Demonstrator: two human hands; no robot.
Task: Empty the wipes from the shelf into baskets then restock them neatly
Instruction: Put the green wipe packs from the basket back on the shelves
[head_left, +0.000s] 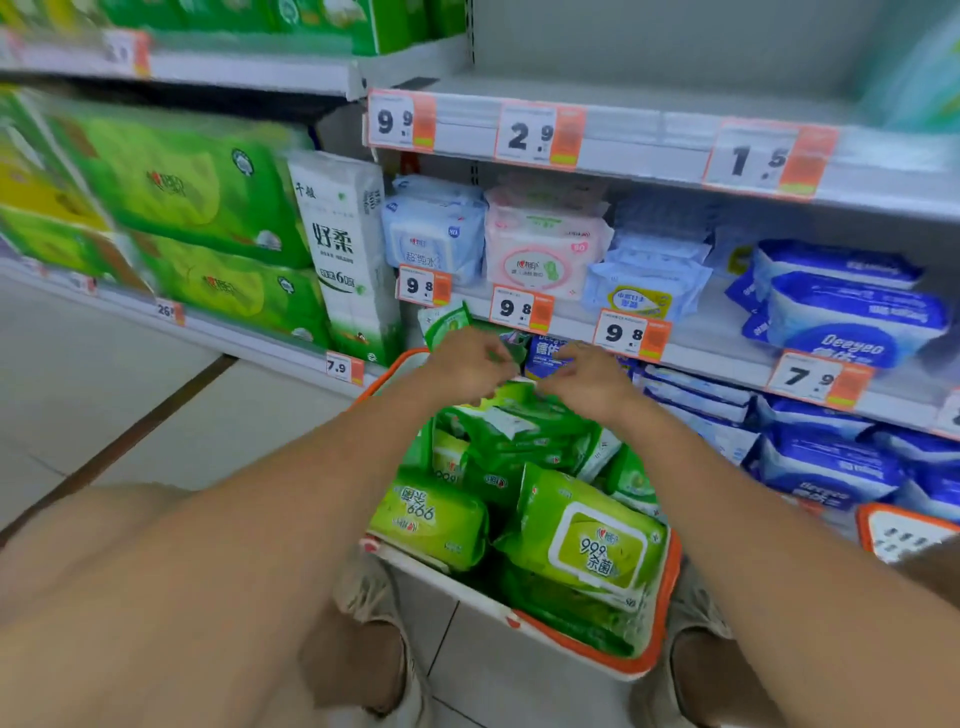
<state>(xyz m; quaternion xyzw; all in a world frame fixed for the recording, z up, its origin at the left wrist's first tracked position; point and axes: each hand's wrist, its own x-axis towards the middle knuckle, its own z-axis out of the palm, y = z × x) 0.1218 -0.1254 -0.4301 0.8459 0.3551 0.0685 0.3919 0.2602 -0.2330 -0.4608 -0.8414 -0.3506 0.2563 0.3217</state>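
A white basket with an orange rim (660, 618) stands on the floor between my feet, piled with green wipe packs (587, 540). My left hand (467, 366) and my right hand (589, 374) reach over the far end of the pile, fingers curled onto the topmost green pack (519, 410). One more green pack (445, 323) leans at the front of the low shelf just behind my left hand, beside a blue pack (545, 353). The image is blurred at the fingertips, so the exact grip is unclear.
The shelf above (571, 322) holds pale blue and pink wipe packs behind 9.8 price tags. Dark blue packs (841, 322) fill the shelves to the right. Large green tissue bundles (197, 197) fill the left bay. A second orange-rimmed basket (904, 530) shows at the right edge. Tiled floor lies at left.
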